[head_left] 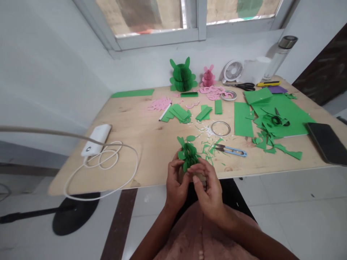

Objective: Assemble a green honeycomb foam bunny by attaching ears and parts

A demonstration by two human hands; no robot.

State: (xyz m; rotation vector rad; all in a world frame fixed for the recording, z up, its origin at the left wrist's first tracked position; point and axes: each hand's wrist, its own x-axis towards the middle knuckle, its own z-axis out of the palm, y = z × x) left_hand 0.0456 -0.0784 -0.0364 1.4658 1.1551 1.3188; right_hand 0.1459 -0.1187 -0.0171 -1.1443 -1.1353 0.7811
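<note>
A small green layered paper figure (189, 151) with rounded ear-like tabs is held between both hands at the table's front edge. My left hand (176, 180) grips its left side, thumb and fingers closed against the paper. From the right, my right hand (207, 184) has its curled fingers on the figure's lower right side. Just right of the figure lie green paper scraps (208, 148) and a pair of blue-handled thread snips (231, 150). Behind it are folded green paper strips (181, 112) and a ring of tape (221, 128).
A larger green paper figure (183, 77) and a pink one (208, 76) stand by the wall. Green sheets (295, 108), black scissors (279, 120) and a phone (328, 142) lie at right. At left, a white power bank (96, 139) trails a looped cable (137, 162).
</note>
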